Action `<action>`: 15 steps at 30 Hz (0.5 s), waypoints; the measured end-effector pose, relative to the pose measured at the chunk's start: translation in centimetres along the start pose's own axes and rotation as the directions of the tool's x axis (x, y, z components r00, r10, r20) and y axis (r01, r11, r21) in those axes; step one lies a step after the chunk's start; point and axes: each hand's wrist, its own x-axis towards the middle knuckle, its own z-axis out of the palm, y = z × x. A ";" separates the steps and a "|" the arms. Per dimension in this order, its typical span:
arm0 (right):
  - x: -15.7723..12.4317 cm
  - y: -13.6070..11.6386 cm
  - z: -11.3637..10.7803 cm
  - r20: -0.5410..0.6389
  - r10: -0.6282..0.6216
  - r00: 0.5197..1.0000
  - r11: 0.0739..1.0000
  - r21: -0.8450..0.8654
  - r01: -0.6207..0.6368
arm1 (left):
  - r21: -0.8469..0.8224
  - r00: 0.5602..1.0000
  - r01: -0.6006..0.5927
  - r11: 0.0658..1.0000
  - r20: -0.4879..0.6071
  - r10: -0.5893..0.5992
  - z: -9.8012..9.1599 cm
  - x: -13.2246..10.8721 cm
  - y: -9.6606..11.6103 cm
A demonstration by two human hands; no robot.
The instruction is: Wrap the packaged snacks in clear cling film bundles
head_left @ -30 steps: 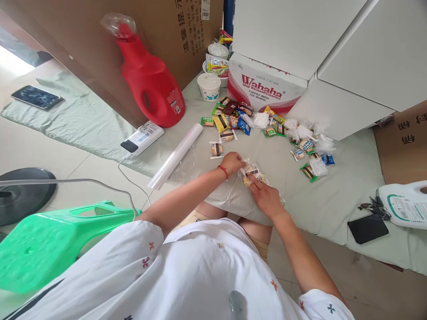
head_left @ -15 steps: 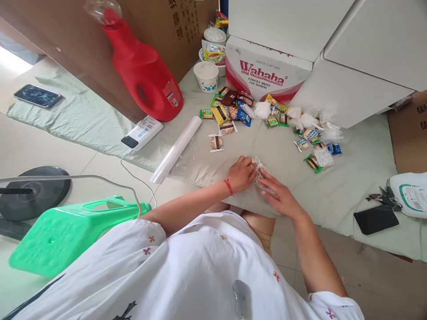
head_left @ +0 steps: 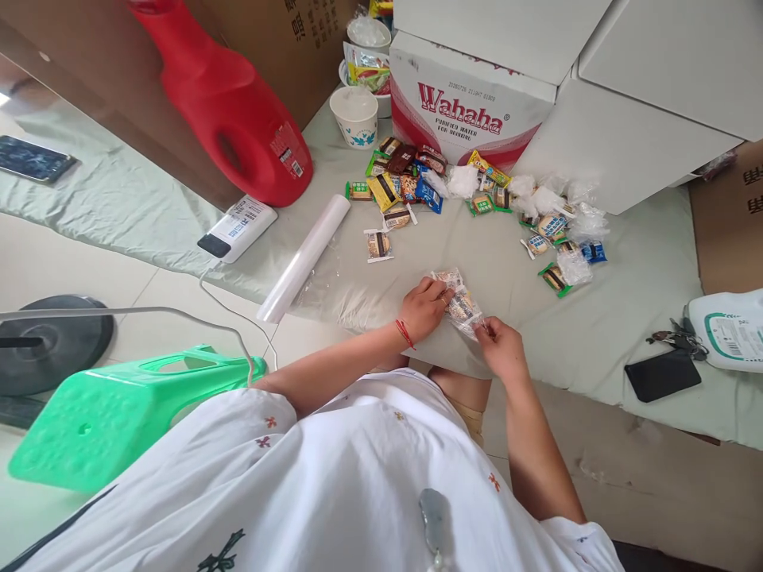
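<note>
A biscuit packet (head_left: 460, 305) in loose clear plastic film lies on the cloth-covered surface in front of me. My left hand (head_left: 424, 308), with a red string bracelet at the wrist, is closed over the packet's left side. At its lower right end, my right hand (head_left: 501, 346) pinches the film between thumb and fingers. A roll of clear plastic film (head_left: 305, 258) rests to the left, some film spread out beside it. Beyond my hands sit a single wrapped biscuit (head_left: 377, 245) and a pile of small snack packets (head_left: 411, 184).
Film-wrapped snacks (head_left: 557, 222) lie at the right, before a Wahaha carton (head_left: 465, 111). A red jug (head_left: 238, 119), a paper cup (head_left: 356, 119) and a white power bank (head_left: 242, 226) stand or lie left. Keys and a black wallet (head_left: 663, 375) lie right; a green stool (head_left: 119, 413) is below left.
My right hand has gone from flat, spread fingers over the packet to a pinch at its lower right end. More of the packet now shows. The view has shifted slightly.
</note>
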 end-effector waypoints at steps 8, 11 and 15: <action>2.4 -5.2 0.8 0.019 0.155 0.988 0.877 0.458 -0.147 | -0.210 0.978 -0.200 0.957 0.013 0.208 0.1 0.5 -0.7; 3.7 -5.9 1.1 0.161 0.202 0.966 0.710 0.655 -0.258 | -0.327 0.981 -0.185 0.927 -0.005 0.194 -0.5 0.6 -0.9; 3.4 -5.3 0.9 0.268 0.182 0.946 0.600 0.732 -0.322 | -0.445 0.991 -0.136 0.885 -0.058 0.123 -1.2 0.0 -0.4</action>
